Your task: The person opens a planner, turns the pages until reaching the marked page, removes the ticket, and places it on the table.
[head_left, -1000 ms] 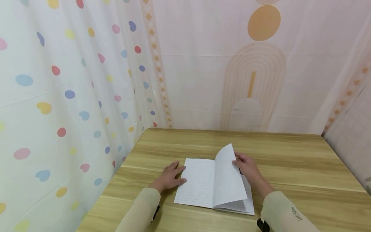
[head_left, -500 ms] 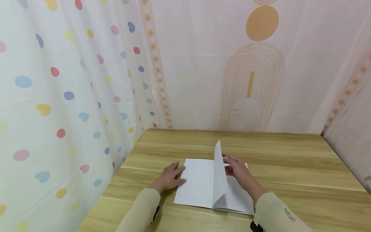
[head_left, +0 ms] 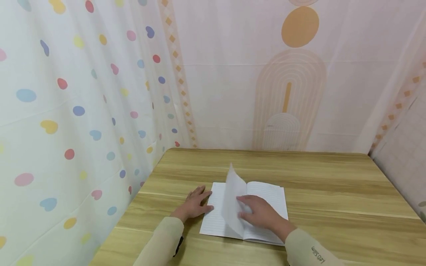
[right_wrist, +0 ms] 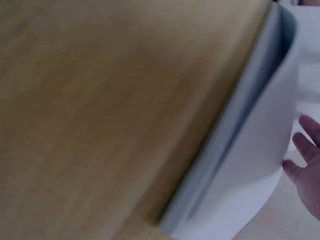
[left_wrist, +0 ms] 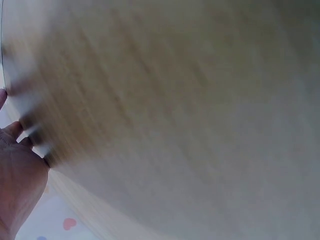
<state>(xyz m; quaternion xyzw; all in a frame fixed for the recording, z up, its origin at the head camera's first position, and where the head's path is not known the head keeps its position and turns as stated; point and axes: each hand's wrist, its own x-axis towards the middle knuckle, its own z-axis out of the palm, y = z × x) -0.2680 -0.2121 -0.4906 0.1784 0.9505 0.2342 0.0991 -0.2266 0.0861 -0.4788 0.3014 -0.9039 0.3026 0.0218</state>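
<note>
A notebook with lined white pages point(head_left: 270, 197) lies spread on the wooden table. One leaf point(head_left: 233, 207) stands up from the spine, leaning over the left-hand page. My right hand point(head_left: 261, 214) is over the middle of the notebook, its fairly straight fingers against the right side of that leaf. In the right wrist view, my right hand point(right_wrist: 309, 172) shows its fingers spread beside a curved page point(right_wrist: 257, 160). My left hand point(head_left: 193, 205) rests on the table at the notebook's left edge, thumb and a finger touching it. The left wrist view shows my left hand point(left_wrist: 22, 175) at its edge.
The wooden table point(head_left: 332, 192) extends around the notebook on all sides. A dotted curtain point(head_left: 100, 111) hangs along the left, and a patterned curtain point(head_left: 219, 103) hangs behind the table's far edge.
My right hand has moved left across the notebook, and the leaf has swung from the right side past upright to lean left. My left hand has stayed put.
</note>
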